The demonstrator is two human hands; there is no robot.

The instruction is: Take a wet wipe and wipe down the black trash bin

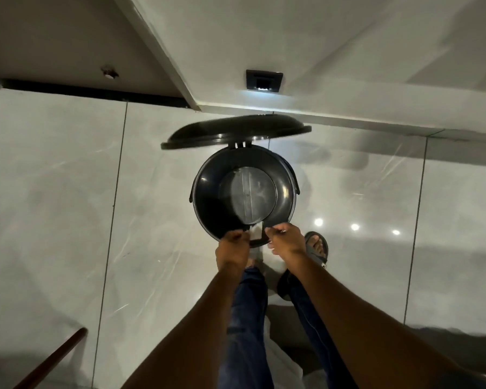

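Gripping from both sides, the left hand (234,246) and the right hand (285,239) are seen closed at the near edge of the black trash bin (244,192), with the small white wet wipe (256,231) between them; the wipe is pinched by the left fingertips, while the right hand's exact hold on it cannot be told. The wipe is laid over the near rim, just where the two hands meet. The bin is stood on the tiled floor (68,206) directly ahead of the hands, its mouth turned up toward the camera and its lid (236,131) swung open on the far side, toward the wall. The uncleaned rim is judged to curve away left and right from the hands equally, so neither hand is favoured
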